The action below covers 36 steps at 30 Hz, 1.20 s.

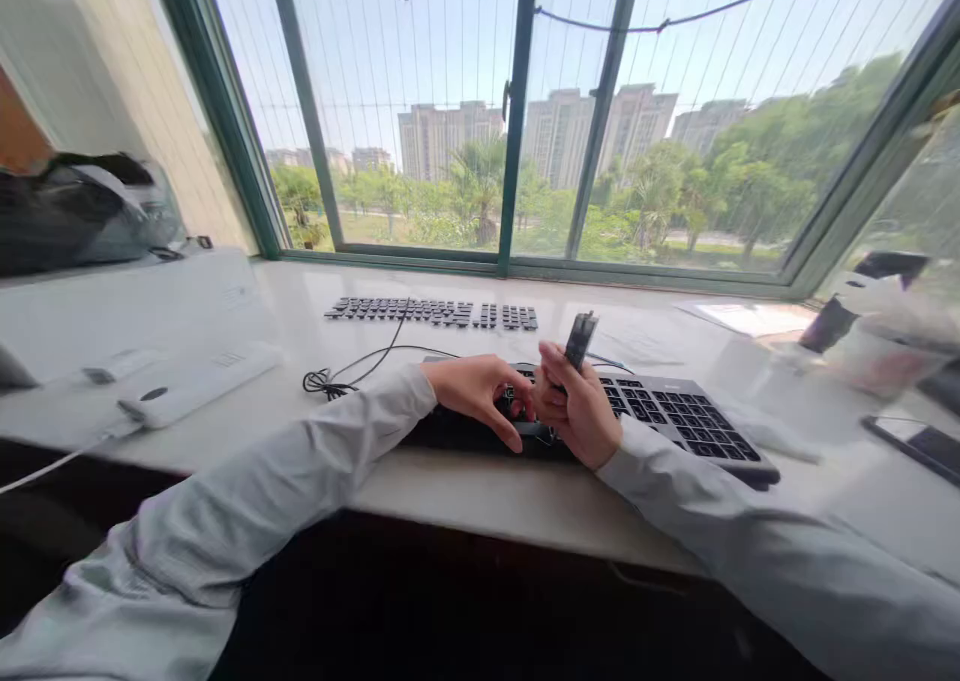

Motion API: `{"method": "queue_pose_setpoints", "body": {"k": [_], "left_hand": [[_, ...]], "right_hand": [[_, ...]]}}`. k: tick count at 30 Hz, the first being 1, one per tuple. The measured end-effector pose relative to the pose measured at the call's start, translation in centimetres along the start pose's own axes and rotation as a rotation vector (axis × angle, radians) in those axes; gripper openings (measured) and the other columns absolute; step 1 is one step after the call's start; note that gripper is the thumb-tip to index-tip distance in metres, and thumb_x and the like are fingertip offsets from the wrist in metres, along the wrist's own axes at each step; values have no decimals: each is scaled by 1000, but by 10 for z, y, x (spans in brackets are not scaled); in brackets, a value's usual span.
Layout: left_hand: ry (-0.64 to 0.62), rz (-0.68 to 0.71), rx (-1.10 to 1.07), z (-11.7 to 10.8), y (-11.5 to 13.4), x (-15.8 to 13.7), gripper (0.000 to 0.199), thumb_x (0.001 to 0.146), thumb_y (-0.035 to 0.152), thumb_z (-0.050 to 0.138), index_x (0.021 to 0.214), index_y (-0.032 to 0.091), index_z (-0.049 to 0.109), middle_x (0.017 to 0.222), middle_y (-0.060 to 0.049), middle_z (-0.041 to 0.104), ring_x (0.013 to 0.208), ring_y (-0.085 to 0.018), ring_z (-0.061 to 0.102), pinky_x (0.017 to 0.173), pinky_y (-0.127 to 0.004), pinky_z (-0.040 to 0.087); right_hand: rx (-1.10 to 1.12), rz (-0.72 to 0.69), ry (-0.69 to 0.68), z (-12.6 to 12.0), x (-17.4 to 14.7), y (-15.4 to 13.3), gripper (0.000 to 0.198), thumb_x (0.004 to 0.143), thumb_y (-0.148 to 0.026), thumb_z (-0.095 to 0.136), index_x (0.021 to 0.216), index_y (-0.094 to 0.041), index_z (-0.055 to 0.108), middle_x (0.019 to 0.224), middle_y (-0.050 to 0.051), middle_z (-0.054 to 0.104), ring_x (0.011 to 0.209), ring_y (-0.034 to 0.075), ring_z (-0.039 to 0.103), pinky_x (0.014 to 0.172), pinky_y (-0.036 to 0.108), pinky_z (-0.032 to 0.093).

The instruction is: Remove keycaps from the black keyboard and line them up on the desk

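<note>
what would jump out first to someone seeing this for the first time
Probably the rows of loose keys laid out on the white table, below the big window. Next, nearer the person, the dark keyboard beneath both arms, with the left grip over it. Just above it, the right grip is closed around a slim dark object pointing upward.

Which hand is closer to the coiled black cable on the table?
Left. The left hand is right of the coiled cable, over the keyboard; the right hand, gripping a dark tool, is farther right.
</note>
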State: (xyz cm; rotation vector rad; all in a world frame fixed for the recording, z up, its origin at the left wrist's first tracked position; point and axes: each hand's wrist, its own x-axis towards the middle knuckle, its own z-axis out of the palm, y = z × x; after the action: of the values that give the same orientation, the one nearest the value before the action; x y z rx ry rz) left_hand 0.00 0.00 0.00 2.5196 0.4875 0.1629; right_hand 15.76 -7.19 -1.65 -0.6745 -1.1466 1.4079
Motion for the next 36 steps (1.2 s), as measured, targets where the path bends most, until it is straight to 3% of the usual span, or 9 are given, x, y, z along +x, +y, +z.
{"method": "queue_pose_setpoints", "body": {"k": [4,14,23,31,36], "left_hand": [[3,-1,-11,1,0,0,46,62,53,78,94,20,71,79,2,62,66,-10,49,59,-22,36],[2,-15,-25,1,0,-1,46,62,53,78,90,18,70,78,2,62,62,-9,45,56,-22,33],[8,-39,-69,1,3,-1,45,60,50,80,90,18,72,76,2,61,60,-8,44,55,-23,31],[50,-23,-47,1,2,0,42,57,52,80,74,16,68,65,4,57,57,-8,41,52,-24,28],[43,-16,-48,2,2,-1,43,59,53,78,78,16,69,68,4,57,58,-8,41,53,-24,28]], "right_hand": [[-13,-69,91,0,4,1,48,78,-50,67,61,-21,32,44,-11,27,35,3,22,33,18,18],[-199,-349,54,4,-5,11,44,87,-48,58,61,-21,33,43,-10,32,33,4,30,33,20,23],[-336,-457,47,0,-11,15,40,91,-43,53,62,-21,36,43,-8,36,34,5,32,36,22,27],[-563,-511,-1,-6,-18,23,35,94,-39,48,65,-21,41,45,-6,40,41,8,36,48,25,35],[-656,-562,-2,-4,-21,21,33,94,-37,48,66,-22,42,46,-6,41,42,9,36,53,28,40]]}}
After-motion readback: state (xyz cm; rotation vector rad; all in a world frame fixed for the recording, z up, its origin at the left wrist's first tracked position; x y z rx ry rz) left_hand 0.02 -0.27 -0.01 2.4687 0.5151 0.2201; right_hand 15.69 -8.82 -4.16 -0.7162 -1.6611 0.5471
